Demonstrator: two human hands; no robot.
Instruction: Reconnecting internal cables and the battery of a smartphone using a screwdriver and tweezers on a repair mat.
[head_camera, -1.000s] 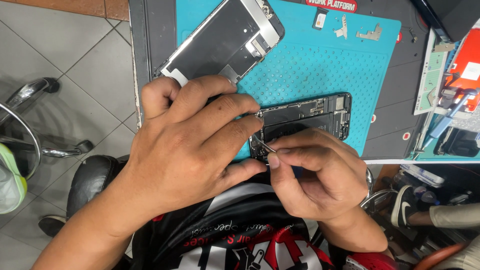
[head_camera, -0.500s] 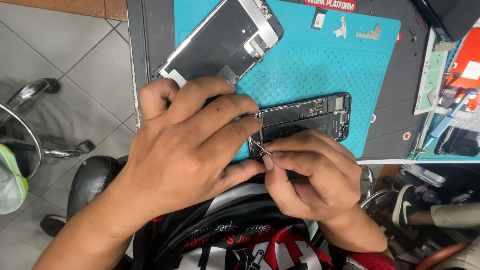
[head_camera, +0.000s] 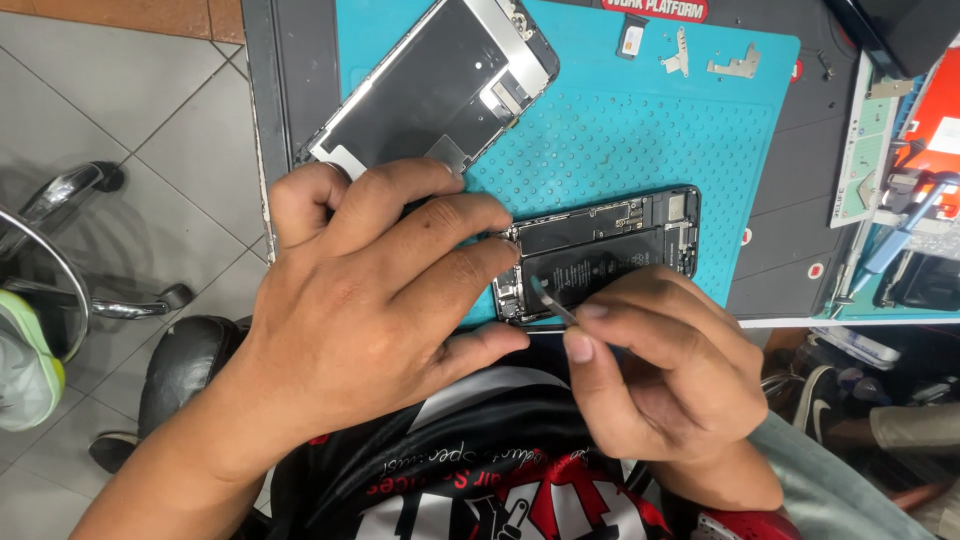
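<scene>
An opened phone body (head_camera: 610, 245) lies on a teal work mat (head_camera: 640, 140), its black battery and circuit boards exposed. My left hand (head_camera: 370, 300) rests over the phone's near-left end, fingers curled against its edge, holding it steady. My right hand (head_camera: 655, 375) pinches thin metal tweezers (head_camera: 553, 303), whose tips point at the lower left part of the phone's inside. A detached phone screen (head_camera: 440, 85) lies face down on the mat above my left hand.
Small metal brackets (head_camera: 735, 65) and screws lie at the mat's far edge. Tools and parts boxes (head_camera: 900, 170) crowd the right side. A stool's chrome base (head_camera: 70, 250) stands on the tiled floor at left. The bench edge is near my body.
My right hand has shifted slightly right and down, drawing the tweezers a little away from my left fingers. My left hand stays on the phone.
</scene>
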